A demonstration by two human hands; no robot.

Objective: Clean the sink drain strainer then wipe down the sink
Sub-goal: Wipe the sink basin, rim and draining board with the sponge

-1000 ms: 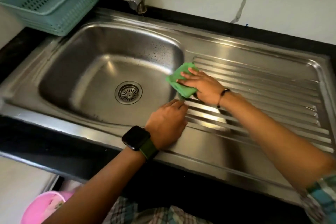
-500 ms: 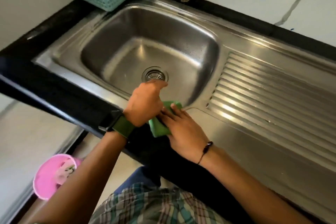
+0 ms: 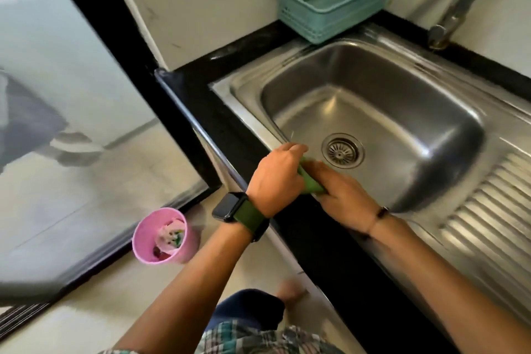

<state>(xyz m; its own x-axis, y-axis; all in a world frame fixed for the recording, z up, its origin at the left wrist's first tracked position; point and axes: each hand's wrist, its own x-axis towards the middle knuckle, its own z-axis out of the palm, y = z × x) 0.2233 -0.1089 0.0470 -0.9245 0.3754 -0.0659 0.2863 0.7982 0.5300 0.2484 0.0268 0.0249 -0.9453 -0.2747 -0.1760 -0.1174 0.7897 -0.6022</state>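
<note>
Head view: both hands at front rim of steel sink [image 3: 431, 112], green cloth [image 3: 311, 185] squeezed between them, left hand [image 3: 275, 178] curled with grip on cloth's left side, right hand [image 3: 342, 195] laid over its right side, fingers looking fairly straight though motion blur hides exact hold. Drain strainer [image 3: 342, 150] seated in basin floor just beyond fingertips; teal basket [image 3: 333, 0] on black desk [image 3: 235, 46] behind sink, pink bin [image 3: 161, 236] on floor at lower left.
</note>
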